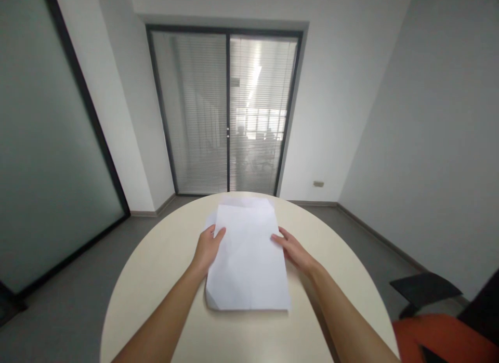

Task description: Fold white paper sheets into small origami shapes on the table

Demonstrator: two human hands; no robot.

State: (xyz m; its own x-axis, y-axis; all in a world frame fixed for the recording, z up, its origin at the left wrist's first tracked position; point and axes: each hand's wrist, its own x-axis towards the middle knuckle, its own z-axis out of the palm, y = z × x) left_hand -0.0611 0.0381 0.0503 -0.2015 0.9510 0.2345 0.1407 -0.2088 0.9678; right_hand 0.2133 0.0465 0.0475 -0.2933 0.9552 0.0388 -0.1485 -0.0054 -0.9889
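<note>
A stack of white paper sheets (247, 264) is at the middle of the round cream table (156, 280). My left hand (207, 247) grips its left edge, thumb on top and the other fingers mostly hidden beneath. On the right edge, my right hand (294, 248) holds the stack the same way, its thumb lying over the paper. The sheets are not fully aligned: some stick out at the far end and at the upper left. One corner at the near left looks slightly bent. Whether the stack is lifted off the table I cannot tell.
An office chair with an orange seat (440, 337) and a black armrest (424, 290) stands at the lower right. Beyond the table are glass panels with blinds (257, 118). A frosted glass partition (50, 144) rises on the left, a plain wall (436, 118) on the right.
</note>
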